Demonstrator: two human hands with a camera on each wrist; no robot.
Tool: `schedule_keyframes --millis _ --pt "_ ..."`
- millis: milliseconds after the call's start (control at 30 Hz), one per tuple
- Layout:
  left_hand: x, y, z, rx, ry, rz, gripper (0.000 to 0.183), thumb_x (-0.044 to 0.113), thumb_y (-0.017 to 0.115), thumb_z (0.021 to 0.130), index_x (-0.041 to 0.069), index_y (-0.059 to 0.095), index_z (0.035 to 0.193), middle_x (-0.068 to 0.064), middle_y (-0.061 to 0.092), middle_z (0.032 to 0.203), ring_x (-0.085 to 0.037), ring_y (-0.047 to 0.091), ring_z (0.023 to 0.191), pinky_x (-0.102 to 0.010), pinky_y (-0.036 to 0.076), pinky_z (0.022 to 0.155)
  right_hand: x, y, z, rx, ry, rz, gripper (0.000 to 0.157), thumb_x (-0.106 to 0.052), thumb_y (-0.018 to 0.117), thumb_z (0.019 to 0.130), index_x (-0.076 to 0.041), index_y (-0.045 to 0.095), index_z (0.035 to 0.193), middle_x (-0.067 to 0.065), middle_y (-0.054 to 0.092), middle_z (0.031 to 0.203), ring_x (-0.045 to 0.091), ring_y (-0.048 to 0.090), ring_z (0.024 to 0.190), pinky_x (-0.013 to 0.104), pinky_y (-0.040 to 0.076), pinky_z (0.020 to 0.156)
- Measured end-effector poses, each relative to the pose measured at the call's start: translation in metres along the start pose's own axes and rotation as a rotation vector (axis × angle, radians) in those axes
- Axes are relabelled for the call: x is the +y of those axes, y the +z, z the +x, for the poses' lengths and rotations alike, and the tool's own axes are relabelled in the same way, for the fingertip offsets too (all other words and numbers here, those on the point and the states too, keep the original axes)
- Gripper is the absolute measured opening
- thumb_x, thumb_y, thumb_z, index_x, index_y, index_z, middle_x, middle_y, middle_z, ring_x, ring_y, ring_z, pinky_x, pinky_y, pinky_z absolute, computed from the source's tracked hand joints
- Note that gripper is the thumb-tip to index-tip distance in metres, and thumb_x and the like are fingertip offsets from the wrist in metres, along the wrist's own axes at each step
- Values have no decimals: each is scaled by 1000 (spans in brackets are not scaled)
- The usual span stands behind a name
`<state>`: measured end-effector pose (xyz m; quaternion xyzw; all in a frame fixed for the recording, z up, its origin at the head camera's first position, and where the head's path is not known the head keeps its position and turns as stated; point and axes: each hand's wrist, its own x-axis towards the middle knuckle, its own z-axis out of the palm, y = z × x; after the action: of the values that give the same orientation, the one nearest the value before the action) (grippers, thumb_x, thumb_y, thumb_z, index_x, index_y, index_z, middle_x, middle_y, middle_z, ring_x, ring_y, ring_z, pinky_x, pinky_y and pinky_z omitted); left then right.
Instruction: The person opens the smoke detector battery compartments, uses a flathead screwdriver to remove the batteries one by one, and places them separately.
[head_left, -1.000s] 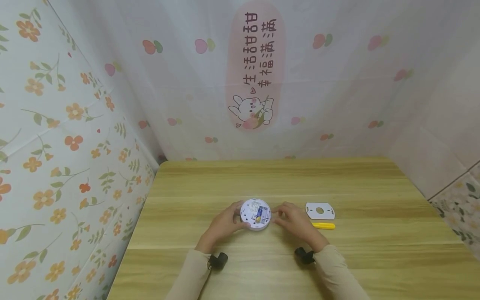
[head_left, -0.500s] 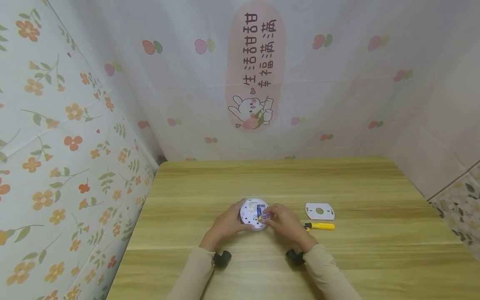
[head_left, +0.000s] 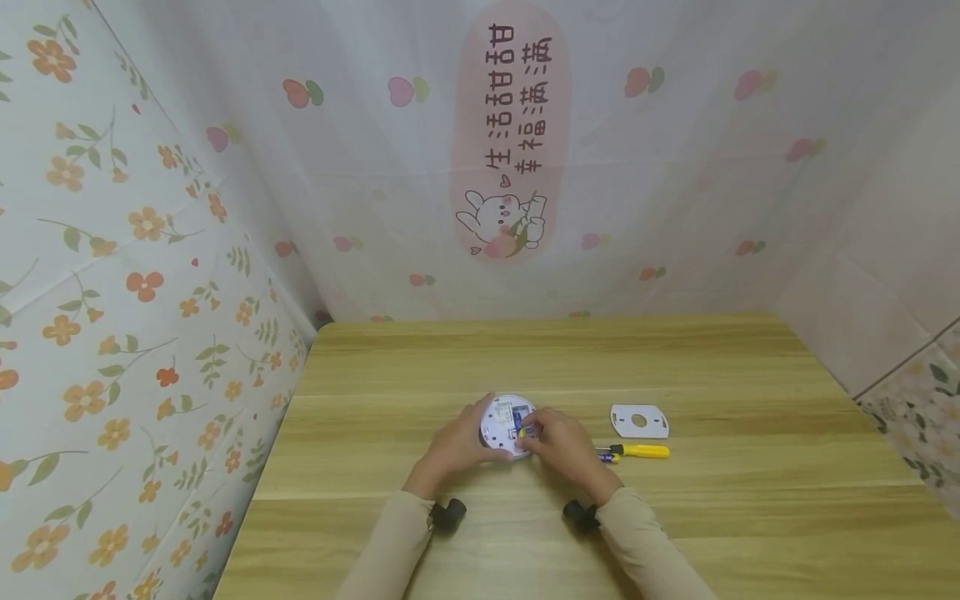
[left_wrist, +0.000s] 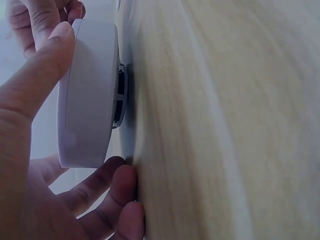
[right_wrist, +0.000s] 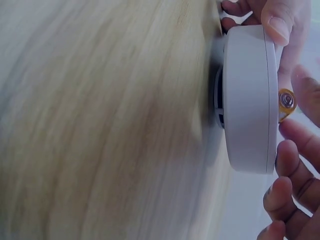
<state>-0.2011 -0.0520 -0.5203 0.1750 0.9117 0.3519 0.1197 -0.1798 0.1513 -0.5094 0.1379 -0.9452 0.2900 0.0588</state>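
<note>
A round white smoke detector [head_left: 497, 427] lies back side up on the table, its battery bay [head_left: 519, 412] showing. My left hand [head_left: 457, 437] grips it by the left rim, thumb at the near edge and fingers round the far side. Over the bay, my right hand [head_left: 558, 442] pinches a battery [right_wrist: 287, 101] between thumb and forefinger; one end of it stands out above the detector's face. In the left wrist view the detector's side wall [left_wrist: 90, 95] shows, with a slotted dark-gapped part [left_wrist: 120, 97] beneath it.
Right of my right hand lie a yellow-handled screwdriver [head_left: 645, 452] and, just below its shaft, a blue and yellow battery [head_left: 607, 458]. A white mounting plate [head_left: 640, 422] with a round hole lies behind them on the wooden table [head_left: 735, 500].
My right hand has moved left from beside the detector onto its battery bay and now pinches a battery. The screwdriver's shaft and the loose battery have come into sight. My left hand keeps its hold.
</note>
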Motion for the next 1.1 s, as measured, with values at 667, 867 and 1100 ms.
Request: schedule_keyframes --millis 667,867,1100 --pt "0 -1 0 3 -14 13 109 56 80 69 17 24 153 -18 47 144 -33 56 119 -52 48 93 -5 2 4 42 50 -63 21 -21 81 75 -9 72 89 -2 64 71 8 53 63 26 44 62" --pt "0 -1 -1 8 -17 4 109 57 80 68 17 24 154 -18 46 144 -35 55 120 -54 47 94 -7 -2 3 47 62 -53 17 -17 78 77 -7 72 89 -3 64 70 8 52 62 25 44 61" --pt "-1 1 0 14 -12 -3 109 57 80 68 17 24 153 -19 45 145 -36 54 122 -54 46 95 -7 -5 3 25 92 -36 17 -14 76 78 -7 72 93 1 69 77 10 58 68 28 48 64"
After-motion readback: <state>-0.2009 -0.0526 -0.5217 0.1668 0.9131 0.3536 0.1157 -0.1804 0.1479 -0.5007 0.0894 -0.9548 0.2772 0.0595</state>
